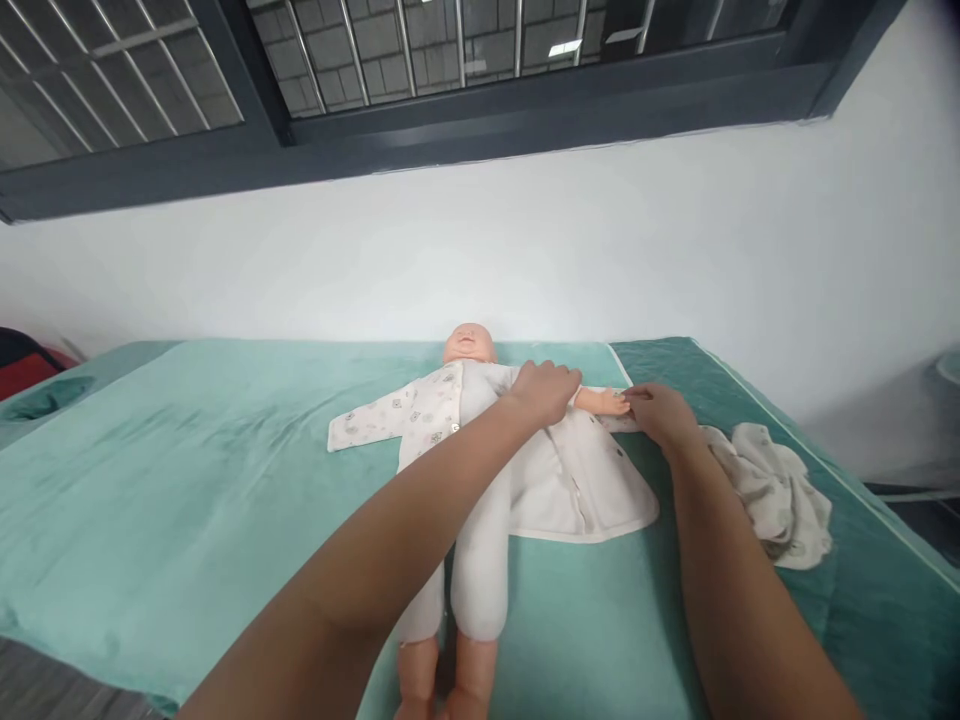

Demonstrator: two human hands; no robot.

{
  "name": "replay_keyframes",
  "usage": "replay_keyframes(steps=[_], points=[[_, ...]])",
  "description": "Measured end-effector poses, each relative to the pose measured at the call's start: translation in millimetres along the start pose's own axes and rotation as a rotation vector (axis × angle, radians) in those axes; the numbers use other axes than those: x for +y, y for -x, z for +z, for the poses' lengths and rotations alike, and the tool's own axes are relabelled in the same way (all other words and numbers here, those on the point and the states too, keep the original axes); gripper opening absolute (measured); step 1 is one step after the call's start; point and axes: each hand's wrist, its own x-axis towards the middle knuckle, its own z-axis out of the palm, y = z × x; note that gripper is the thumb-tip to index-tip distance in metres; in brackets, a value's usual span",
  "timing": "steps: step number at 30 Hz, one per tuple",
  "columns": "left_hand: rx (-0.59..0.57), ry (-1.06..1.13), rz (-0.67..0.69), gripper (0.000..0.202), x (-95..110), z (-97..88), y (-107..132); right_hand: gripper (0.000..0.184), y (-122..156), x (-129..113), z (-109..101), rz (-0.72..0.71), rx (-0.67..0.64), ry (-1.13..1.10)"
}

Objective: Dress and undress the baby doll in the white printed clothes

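A baby doll (470,345) lies on its back with its legs toward me. It wears a white printed jacket (585,480). One sleeve (366,420) covers the arm on the left of the picture. The jacket's other half is spread open, inside up, to the right of the body. My left hand (547,392) is closed around the doll's bare arm on that side. My right hand (664,412) pinches the doll's small hand (613,402) at its fingertips. The other sleeve (621,424) lies just beneath that arm, partly hidden.
A crumpled pale cloth (772,495) lies to the right of my right forearm. Green covering (225,500) spreads over the bed, with a darker strip on the right. Behind are a white wall (337,260) and a barred window (450,60). A red and black item (26,365) sits far left.
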Motion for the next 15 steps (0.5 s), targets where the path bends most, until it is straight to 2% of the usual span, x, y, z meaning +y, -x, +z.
replay_keyframes(steps=[2, 5, 8, 10, 12, 15], points=[[0.048, -0.007, -0.011, 0.034, -9, -7.6, 4, 0.012, 6, -9, 3, 0.003, -0.055, 0.041], [0.041, -0.004, -0.028, 0.033, -16, -15.0, 10, 0.022, 20, -25, 13, -0.039, -0.157, 0.061], [0.043, -0.005, -0.041, 0.031, -18, -15.8, 14, 0.031, 32, -37, 18, -0.054, -0.268, -0.063], [0.051, -0.013, -0.053, 0.032, -18, -15.4, 17, 0.031, 35, -41, 14, -0.022, -0.268, -0.243], [0.04, -0.025, -0.07, 0.033, -19, -16.0, 20, 0.028, 34, -42, 5, 0.016, -0.21, -0.376], [-0.021, -0.039, -0.125, 0.03, -21, -18.0, 24, 0.031, 30, -41, -9, 0.049, -0.157, -0.549]])
